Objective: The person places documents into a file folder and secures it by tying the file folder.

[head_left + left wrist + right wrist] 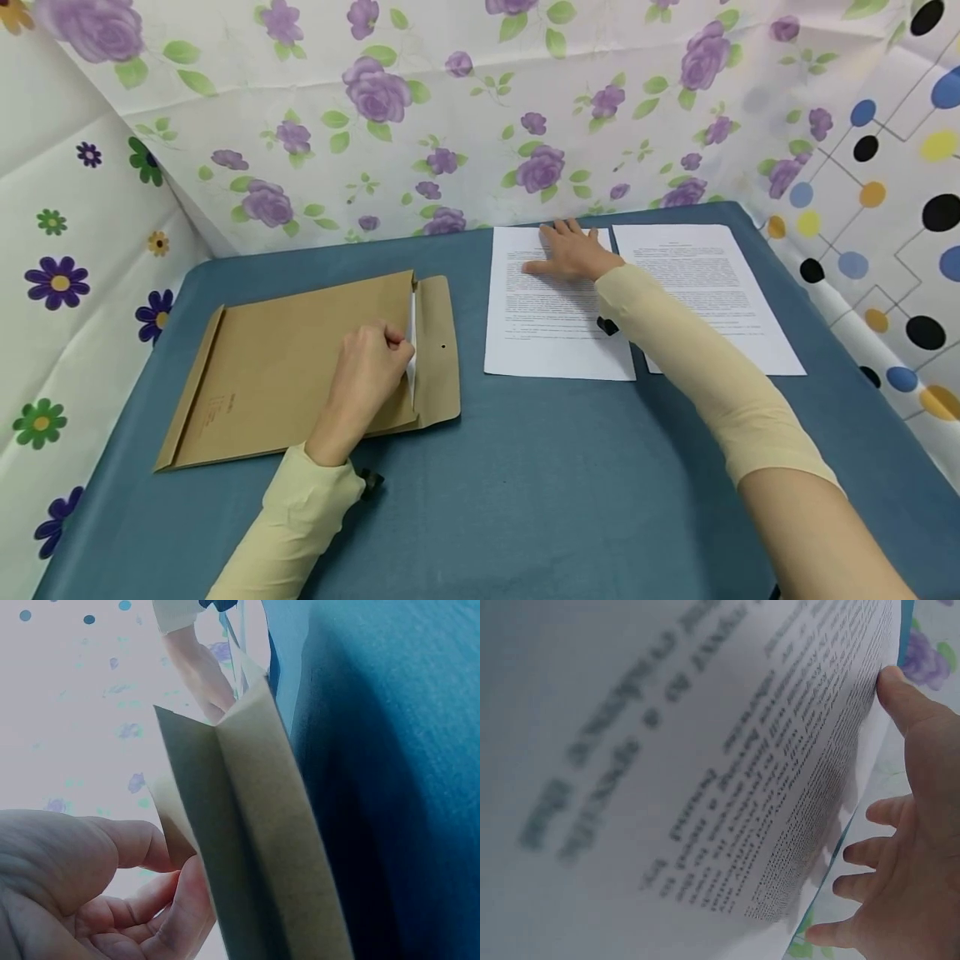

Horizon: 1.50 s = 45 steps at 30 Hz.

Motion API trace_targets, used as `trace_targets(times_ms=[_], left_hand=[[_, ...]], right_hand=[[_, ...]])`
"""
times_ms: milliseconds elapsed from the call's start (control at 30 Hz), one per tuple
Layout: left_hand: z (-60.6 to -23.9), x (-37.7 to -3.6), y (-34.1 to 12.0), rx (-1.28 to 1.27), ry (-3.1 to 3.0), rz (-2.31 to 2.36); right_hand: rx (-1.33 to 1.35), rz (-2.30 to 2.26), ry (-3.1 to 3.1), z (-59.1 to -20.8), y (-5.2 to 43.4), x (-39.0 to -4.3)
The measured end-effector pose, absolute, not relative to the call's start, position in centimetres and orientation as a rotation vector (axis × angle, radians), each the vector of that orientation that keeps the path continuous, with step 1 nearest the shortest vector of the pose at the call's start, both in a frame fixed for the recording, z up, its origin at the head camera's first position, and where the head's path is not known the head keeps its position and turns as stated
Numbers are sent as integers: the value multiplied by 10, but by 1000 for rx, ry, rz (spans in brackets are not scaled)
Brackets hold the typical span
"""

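A brown paper envelope (277,358) lies flat on the left, its flap (437,350) folded out to the right. White paper (411,325) shows inside its mouth. My left hand (367,362) pinches the upper layer at that mouth between thumb and fingers; in the left wrist view the brown edge (174,829) sits between them, and the envelope's side (277,825) gapes. On a printed sheet (551,354) to the right, my right hand (573,252) rests with fingers spread near the top edge. The right wrist view shows its thumb (904,697) on the paper.
Beside that sheet, to its right, lies a second printed sheet (690,292), partly behind my right sleeve (690,358). A blue cloth (510,500) covers the table. Patterned sheets hang behind it (465,108) and at both sides.
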<state>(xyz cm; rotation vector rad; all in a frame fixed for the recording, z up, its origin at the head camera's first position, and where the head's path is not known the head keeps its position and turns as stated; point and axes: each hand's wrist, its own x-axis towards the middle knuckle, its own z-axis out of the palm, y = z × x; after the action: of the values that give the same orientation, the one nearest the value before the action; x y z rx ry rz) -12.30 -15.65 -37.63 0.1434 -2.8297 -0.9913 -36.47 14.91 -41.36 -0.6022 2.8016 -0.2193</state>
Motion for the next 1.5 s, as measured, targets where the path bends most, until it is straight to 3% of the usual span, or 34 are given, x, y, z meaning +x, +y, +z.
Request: trace_targets(times_ms=[900,1233,1500], left_hand=[[-376,-122,-158,159,-2834,-998],[-376,-121,-158,171,-2844,-1006],[-375,-120,-158,180,-2847,-1004]], right_hand=[[-533,-211,2900,-402,150,-360],[-486,-382,2922,-403,160,-359],[-594,-720,3004,-398,168,-349]])
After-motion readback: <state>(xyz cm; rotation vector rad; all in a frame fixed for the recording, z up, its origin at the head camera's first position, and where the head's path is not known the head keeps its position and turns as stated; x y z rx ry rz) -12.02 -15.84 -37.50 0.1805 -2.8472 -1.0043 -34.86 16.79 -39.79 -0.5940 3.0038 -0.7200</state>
